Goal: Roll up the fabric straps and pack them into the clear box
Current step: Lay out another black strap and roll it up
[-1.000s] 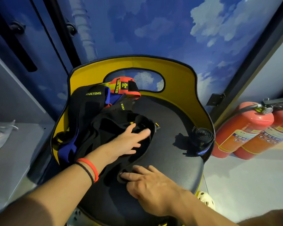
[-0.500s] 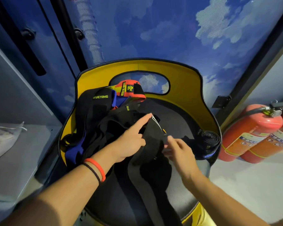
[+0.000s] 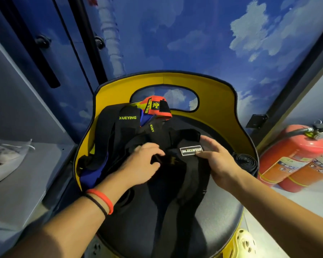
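We have a loose black strap spread down the middle of the chair seat, its far end carrying a white-bordered label. Our right hand pinches that labelled end, thumb at the label's lower corner and fingers curled over the top. Our left hand presses on the dark fabric just beside it, fingers bent and the tips tucked into a fold; whether it truly grips a layer we cannot tell.

The step looks like starting the roll. To do it well, we should first free this strap from the pile of other straps heaped on the seat's left side against the yellow backrest, so nothing gets wound in with it. Then fold the labelled end over tightly, keep both edges aligned, and roll toward us along the seat's near edge, with the left hand flattening the slack ahead of the roll.

One finished roll already sits at the seat's right edge. The clear box is not in view, so packing must wait.
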`<state>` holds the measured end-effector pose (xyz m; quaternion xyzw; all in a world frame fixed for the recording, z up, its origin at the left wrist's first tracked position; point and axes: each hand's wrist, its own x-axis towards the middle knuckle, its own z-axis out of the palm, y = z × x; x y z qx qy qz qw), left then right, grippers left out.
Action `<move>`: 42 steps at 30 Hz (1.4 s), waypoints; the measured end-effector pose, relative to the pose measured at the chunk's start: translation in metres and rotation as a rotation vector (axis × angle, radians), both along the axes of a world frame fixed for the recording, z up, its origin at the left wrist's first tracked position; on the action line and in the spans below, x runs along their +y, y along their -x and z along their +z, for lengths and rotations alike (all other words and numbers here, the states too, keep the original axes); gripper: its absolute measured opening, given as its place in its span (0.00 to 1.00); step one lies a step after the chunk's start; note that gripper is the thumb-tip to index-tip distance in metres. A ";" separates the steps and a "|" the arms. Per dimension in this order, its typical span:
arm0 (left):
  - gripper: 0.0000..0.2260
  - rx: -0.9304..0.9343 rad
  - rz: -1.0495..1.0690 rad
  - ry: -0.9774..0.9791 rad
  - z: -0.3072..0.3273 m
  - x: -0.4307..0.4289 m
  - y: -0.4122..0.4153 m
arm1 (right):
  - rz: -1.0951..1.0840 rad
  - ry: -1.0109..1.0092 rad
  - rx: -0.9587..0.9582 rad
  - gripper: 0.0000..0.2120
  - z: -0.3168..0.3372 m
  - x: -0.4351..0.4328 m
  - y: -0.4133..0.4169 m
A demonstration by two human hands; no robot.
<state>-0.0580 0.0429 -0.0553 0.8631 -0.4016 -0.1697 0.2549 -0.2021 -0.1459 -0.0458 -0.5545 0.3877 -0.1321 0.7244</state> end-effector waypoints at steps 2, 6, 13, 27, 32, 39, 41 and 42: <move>0.18 -0.284 -0.018 -0.198 0.003 0.011 -0.014 | 0.018 0.044 -0.019 0.29 0.001 -0.003 -0.001; 0.28 -0.347 -0.045 -0.573 0.002 0.023 -0.033 | 0.010 0.050 -0.047 0.26 0.011 -0.011 -0.003; 0.36 -0.357 0.060 -0.528 0.000 0.027 -0.057 | -0.139 0.023 -0.055 0.25 0.002 -0.022 0.006; 0.08 -0.345 0.177 0.105 0.036 -0.014 -0.035 | 0.107 0.049 -0.198 0.23 -0.001 -0.013 0.016; 0.26 -0.092 -0.200 -0.065 0.032 -0.025 -0.030 | 0.356 0.322 -0.176 0.22 -0.005 0.003 0.024; 0.35 0.350 -0.349 -0.249 0.030 -0.014 -0.035 | 0.381 0.488 -0.151 0.19 -0.013 0.005 0.028; 0.36 0.275 -0.395 -0.322 0.030 -0.017 -0.027 | 0.354 0.457 -0.163 0.19 -0.013 0.003 0.024; 0.35 0.205 -0.404 -0.334 0.029 -0.019 -0.022 | 0.343 0.440 -0.166 0.18 -0.013 0.003 0.022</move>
